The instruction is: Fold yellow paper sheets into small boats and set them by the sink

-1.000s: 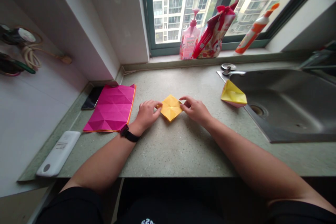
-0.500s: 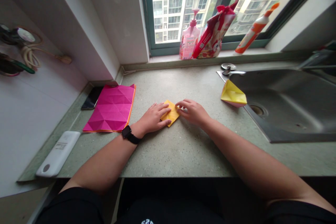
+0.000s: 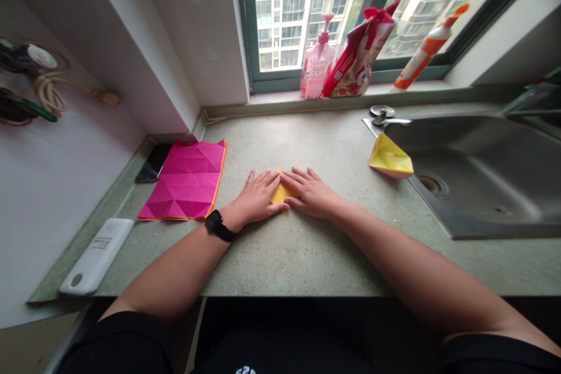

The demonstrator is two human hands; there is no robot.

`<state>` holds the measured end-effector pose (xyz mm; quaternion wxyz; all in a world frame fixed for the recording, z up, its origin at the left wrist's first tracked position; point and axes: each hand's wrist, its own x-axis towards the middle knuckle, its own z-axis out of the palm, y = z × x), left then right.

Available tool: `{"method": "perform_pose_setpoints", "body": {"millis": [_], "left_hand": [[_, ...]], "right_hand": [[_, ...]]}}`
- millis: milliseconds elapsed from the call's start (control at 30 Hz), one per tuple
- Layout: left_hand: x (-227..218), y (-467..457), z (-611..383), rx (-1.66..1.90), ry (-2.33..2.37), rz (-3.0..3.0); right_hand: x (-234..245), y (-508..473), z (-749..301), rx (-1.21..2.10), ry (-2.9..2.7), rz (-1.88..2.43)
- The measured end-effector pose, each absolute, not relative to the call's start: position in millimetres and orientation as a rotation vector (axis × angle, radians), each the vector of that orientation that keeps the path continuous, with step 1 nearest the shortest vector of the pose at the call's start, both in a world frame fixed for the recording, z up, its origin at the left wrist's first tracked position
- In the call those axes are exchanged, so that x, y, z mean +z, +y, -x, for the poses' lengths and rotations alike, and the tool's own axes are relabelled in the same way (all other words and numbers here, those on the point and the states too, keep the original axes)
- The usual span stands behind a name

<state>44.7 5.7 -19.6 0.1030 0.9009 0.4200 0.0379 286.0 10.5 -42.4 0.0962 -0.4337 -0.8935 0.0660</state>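
Note:
A small folded square of orange-yellow origami paper point(image 3: 284, 193) lies on the speckled countertop point(image 3: 280, 263), partly covered by both hands. My left hand point(image 3: 256, 196) rests flat on its left side, fingers stretched out. On its right side lies my right hand point(image 3: 312, 191), also flat with the fingers spread. The two thumbs nearly meet at the paper's near corner, and the fingertips come close together at its far corner. Creased magenta sheets point(image 3: 186, 178), with an orange edge showing beneath, lie to the left of my left hand.
A yellow folded paper shape point(image 3: 391, 158) sits by the rim of the steel sink point(image 3: 495, 187) at right. A dark phone point(image 3: 154, 163) and a white oblong device point(image 3: 97, 257) lie at left. On the windowsill stand a pink pump bottle point(image 3: 316, 70), a red pouch point(image 3: 362, 58) and an orange-white bottle point(image 3: 425, 55).
My right hand has moved left and flattened onto the paper, its fingers now spread. My left hand has shifted slightly, its fingers spreading more. Less of the paper shows.

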Motion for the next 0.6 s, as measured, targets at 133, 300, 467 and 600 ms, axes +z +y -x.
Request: {"method": "perform_pose_setpoints", "body": {"millis": [133, 300, 467, 600], "left_hand": [[-25, 6, -44, 0.090, 1.203, -2.689], [-31, 8, -43, 0.098, 1.207, -2.708], [-32, 8, -43, 0.075, 1.220, -2.694], [-31, 7, -44, 0.082, 1.223, -2.697]], "right_hand": [[-46, 8, -286, 0.170, -2.700, 1.334], [-47, 8, -284, 0.156, -2.720, 1.371], [-46, 7, -283, 0.149, -2.726, 1.392], [-45, 7, -282, 0.148, -2.726, 1.398]]}}
